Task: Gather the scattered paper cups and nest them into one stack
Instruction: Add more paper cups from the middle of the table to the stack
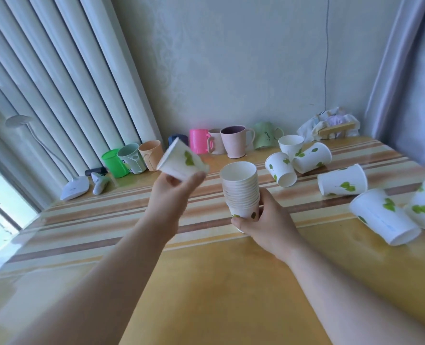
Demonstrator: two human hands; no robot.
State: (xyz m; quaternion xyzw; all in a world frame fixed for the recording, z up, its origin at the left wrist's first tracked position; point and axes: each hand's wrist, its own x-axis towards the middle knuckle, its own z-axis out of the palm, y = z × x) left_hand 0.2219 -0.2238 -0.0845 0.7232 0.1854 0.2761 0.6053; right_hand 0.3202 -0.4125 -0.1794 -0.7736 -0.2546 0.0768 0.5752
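A: Where's the stack (241, 192)?
B: Upright above the table (206, 282), mouth up. The right hand (266, 222) wraps its base, fingers curled tight round it.

A: And the left hand (174, 192)?
B: It pinches one cup (181, 160) by its bottom, tilted, mouth up-left, left of the stack and apart from it.

A: Others?
B: Loose cups (311, 158) lie on their sides to the right. Mugs (234, 140) line the wall, a lamp (74, 188) at far left.
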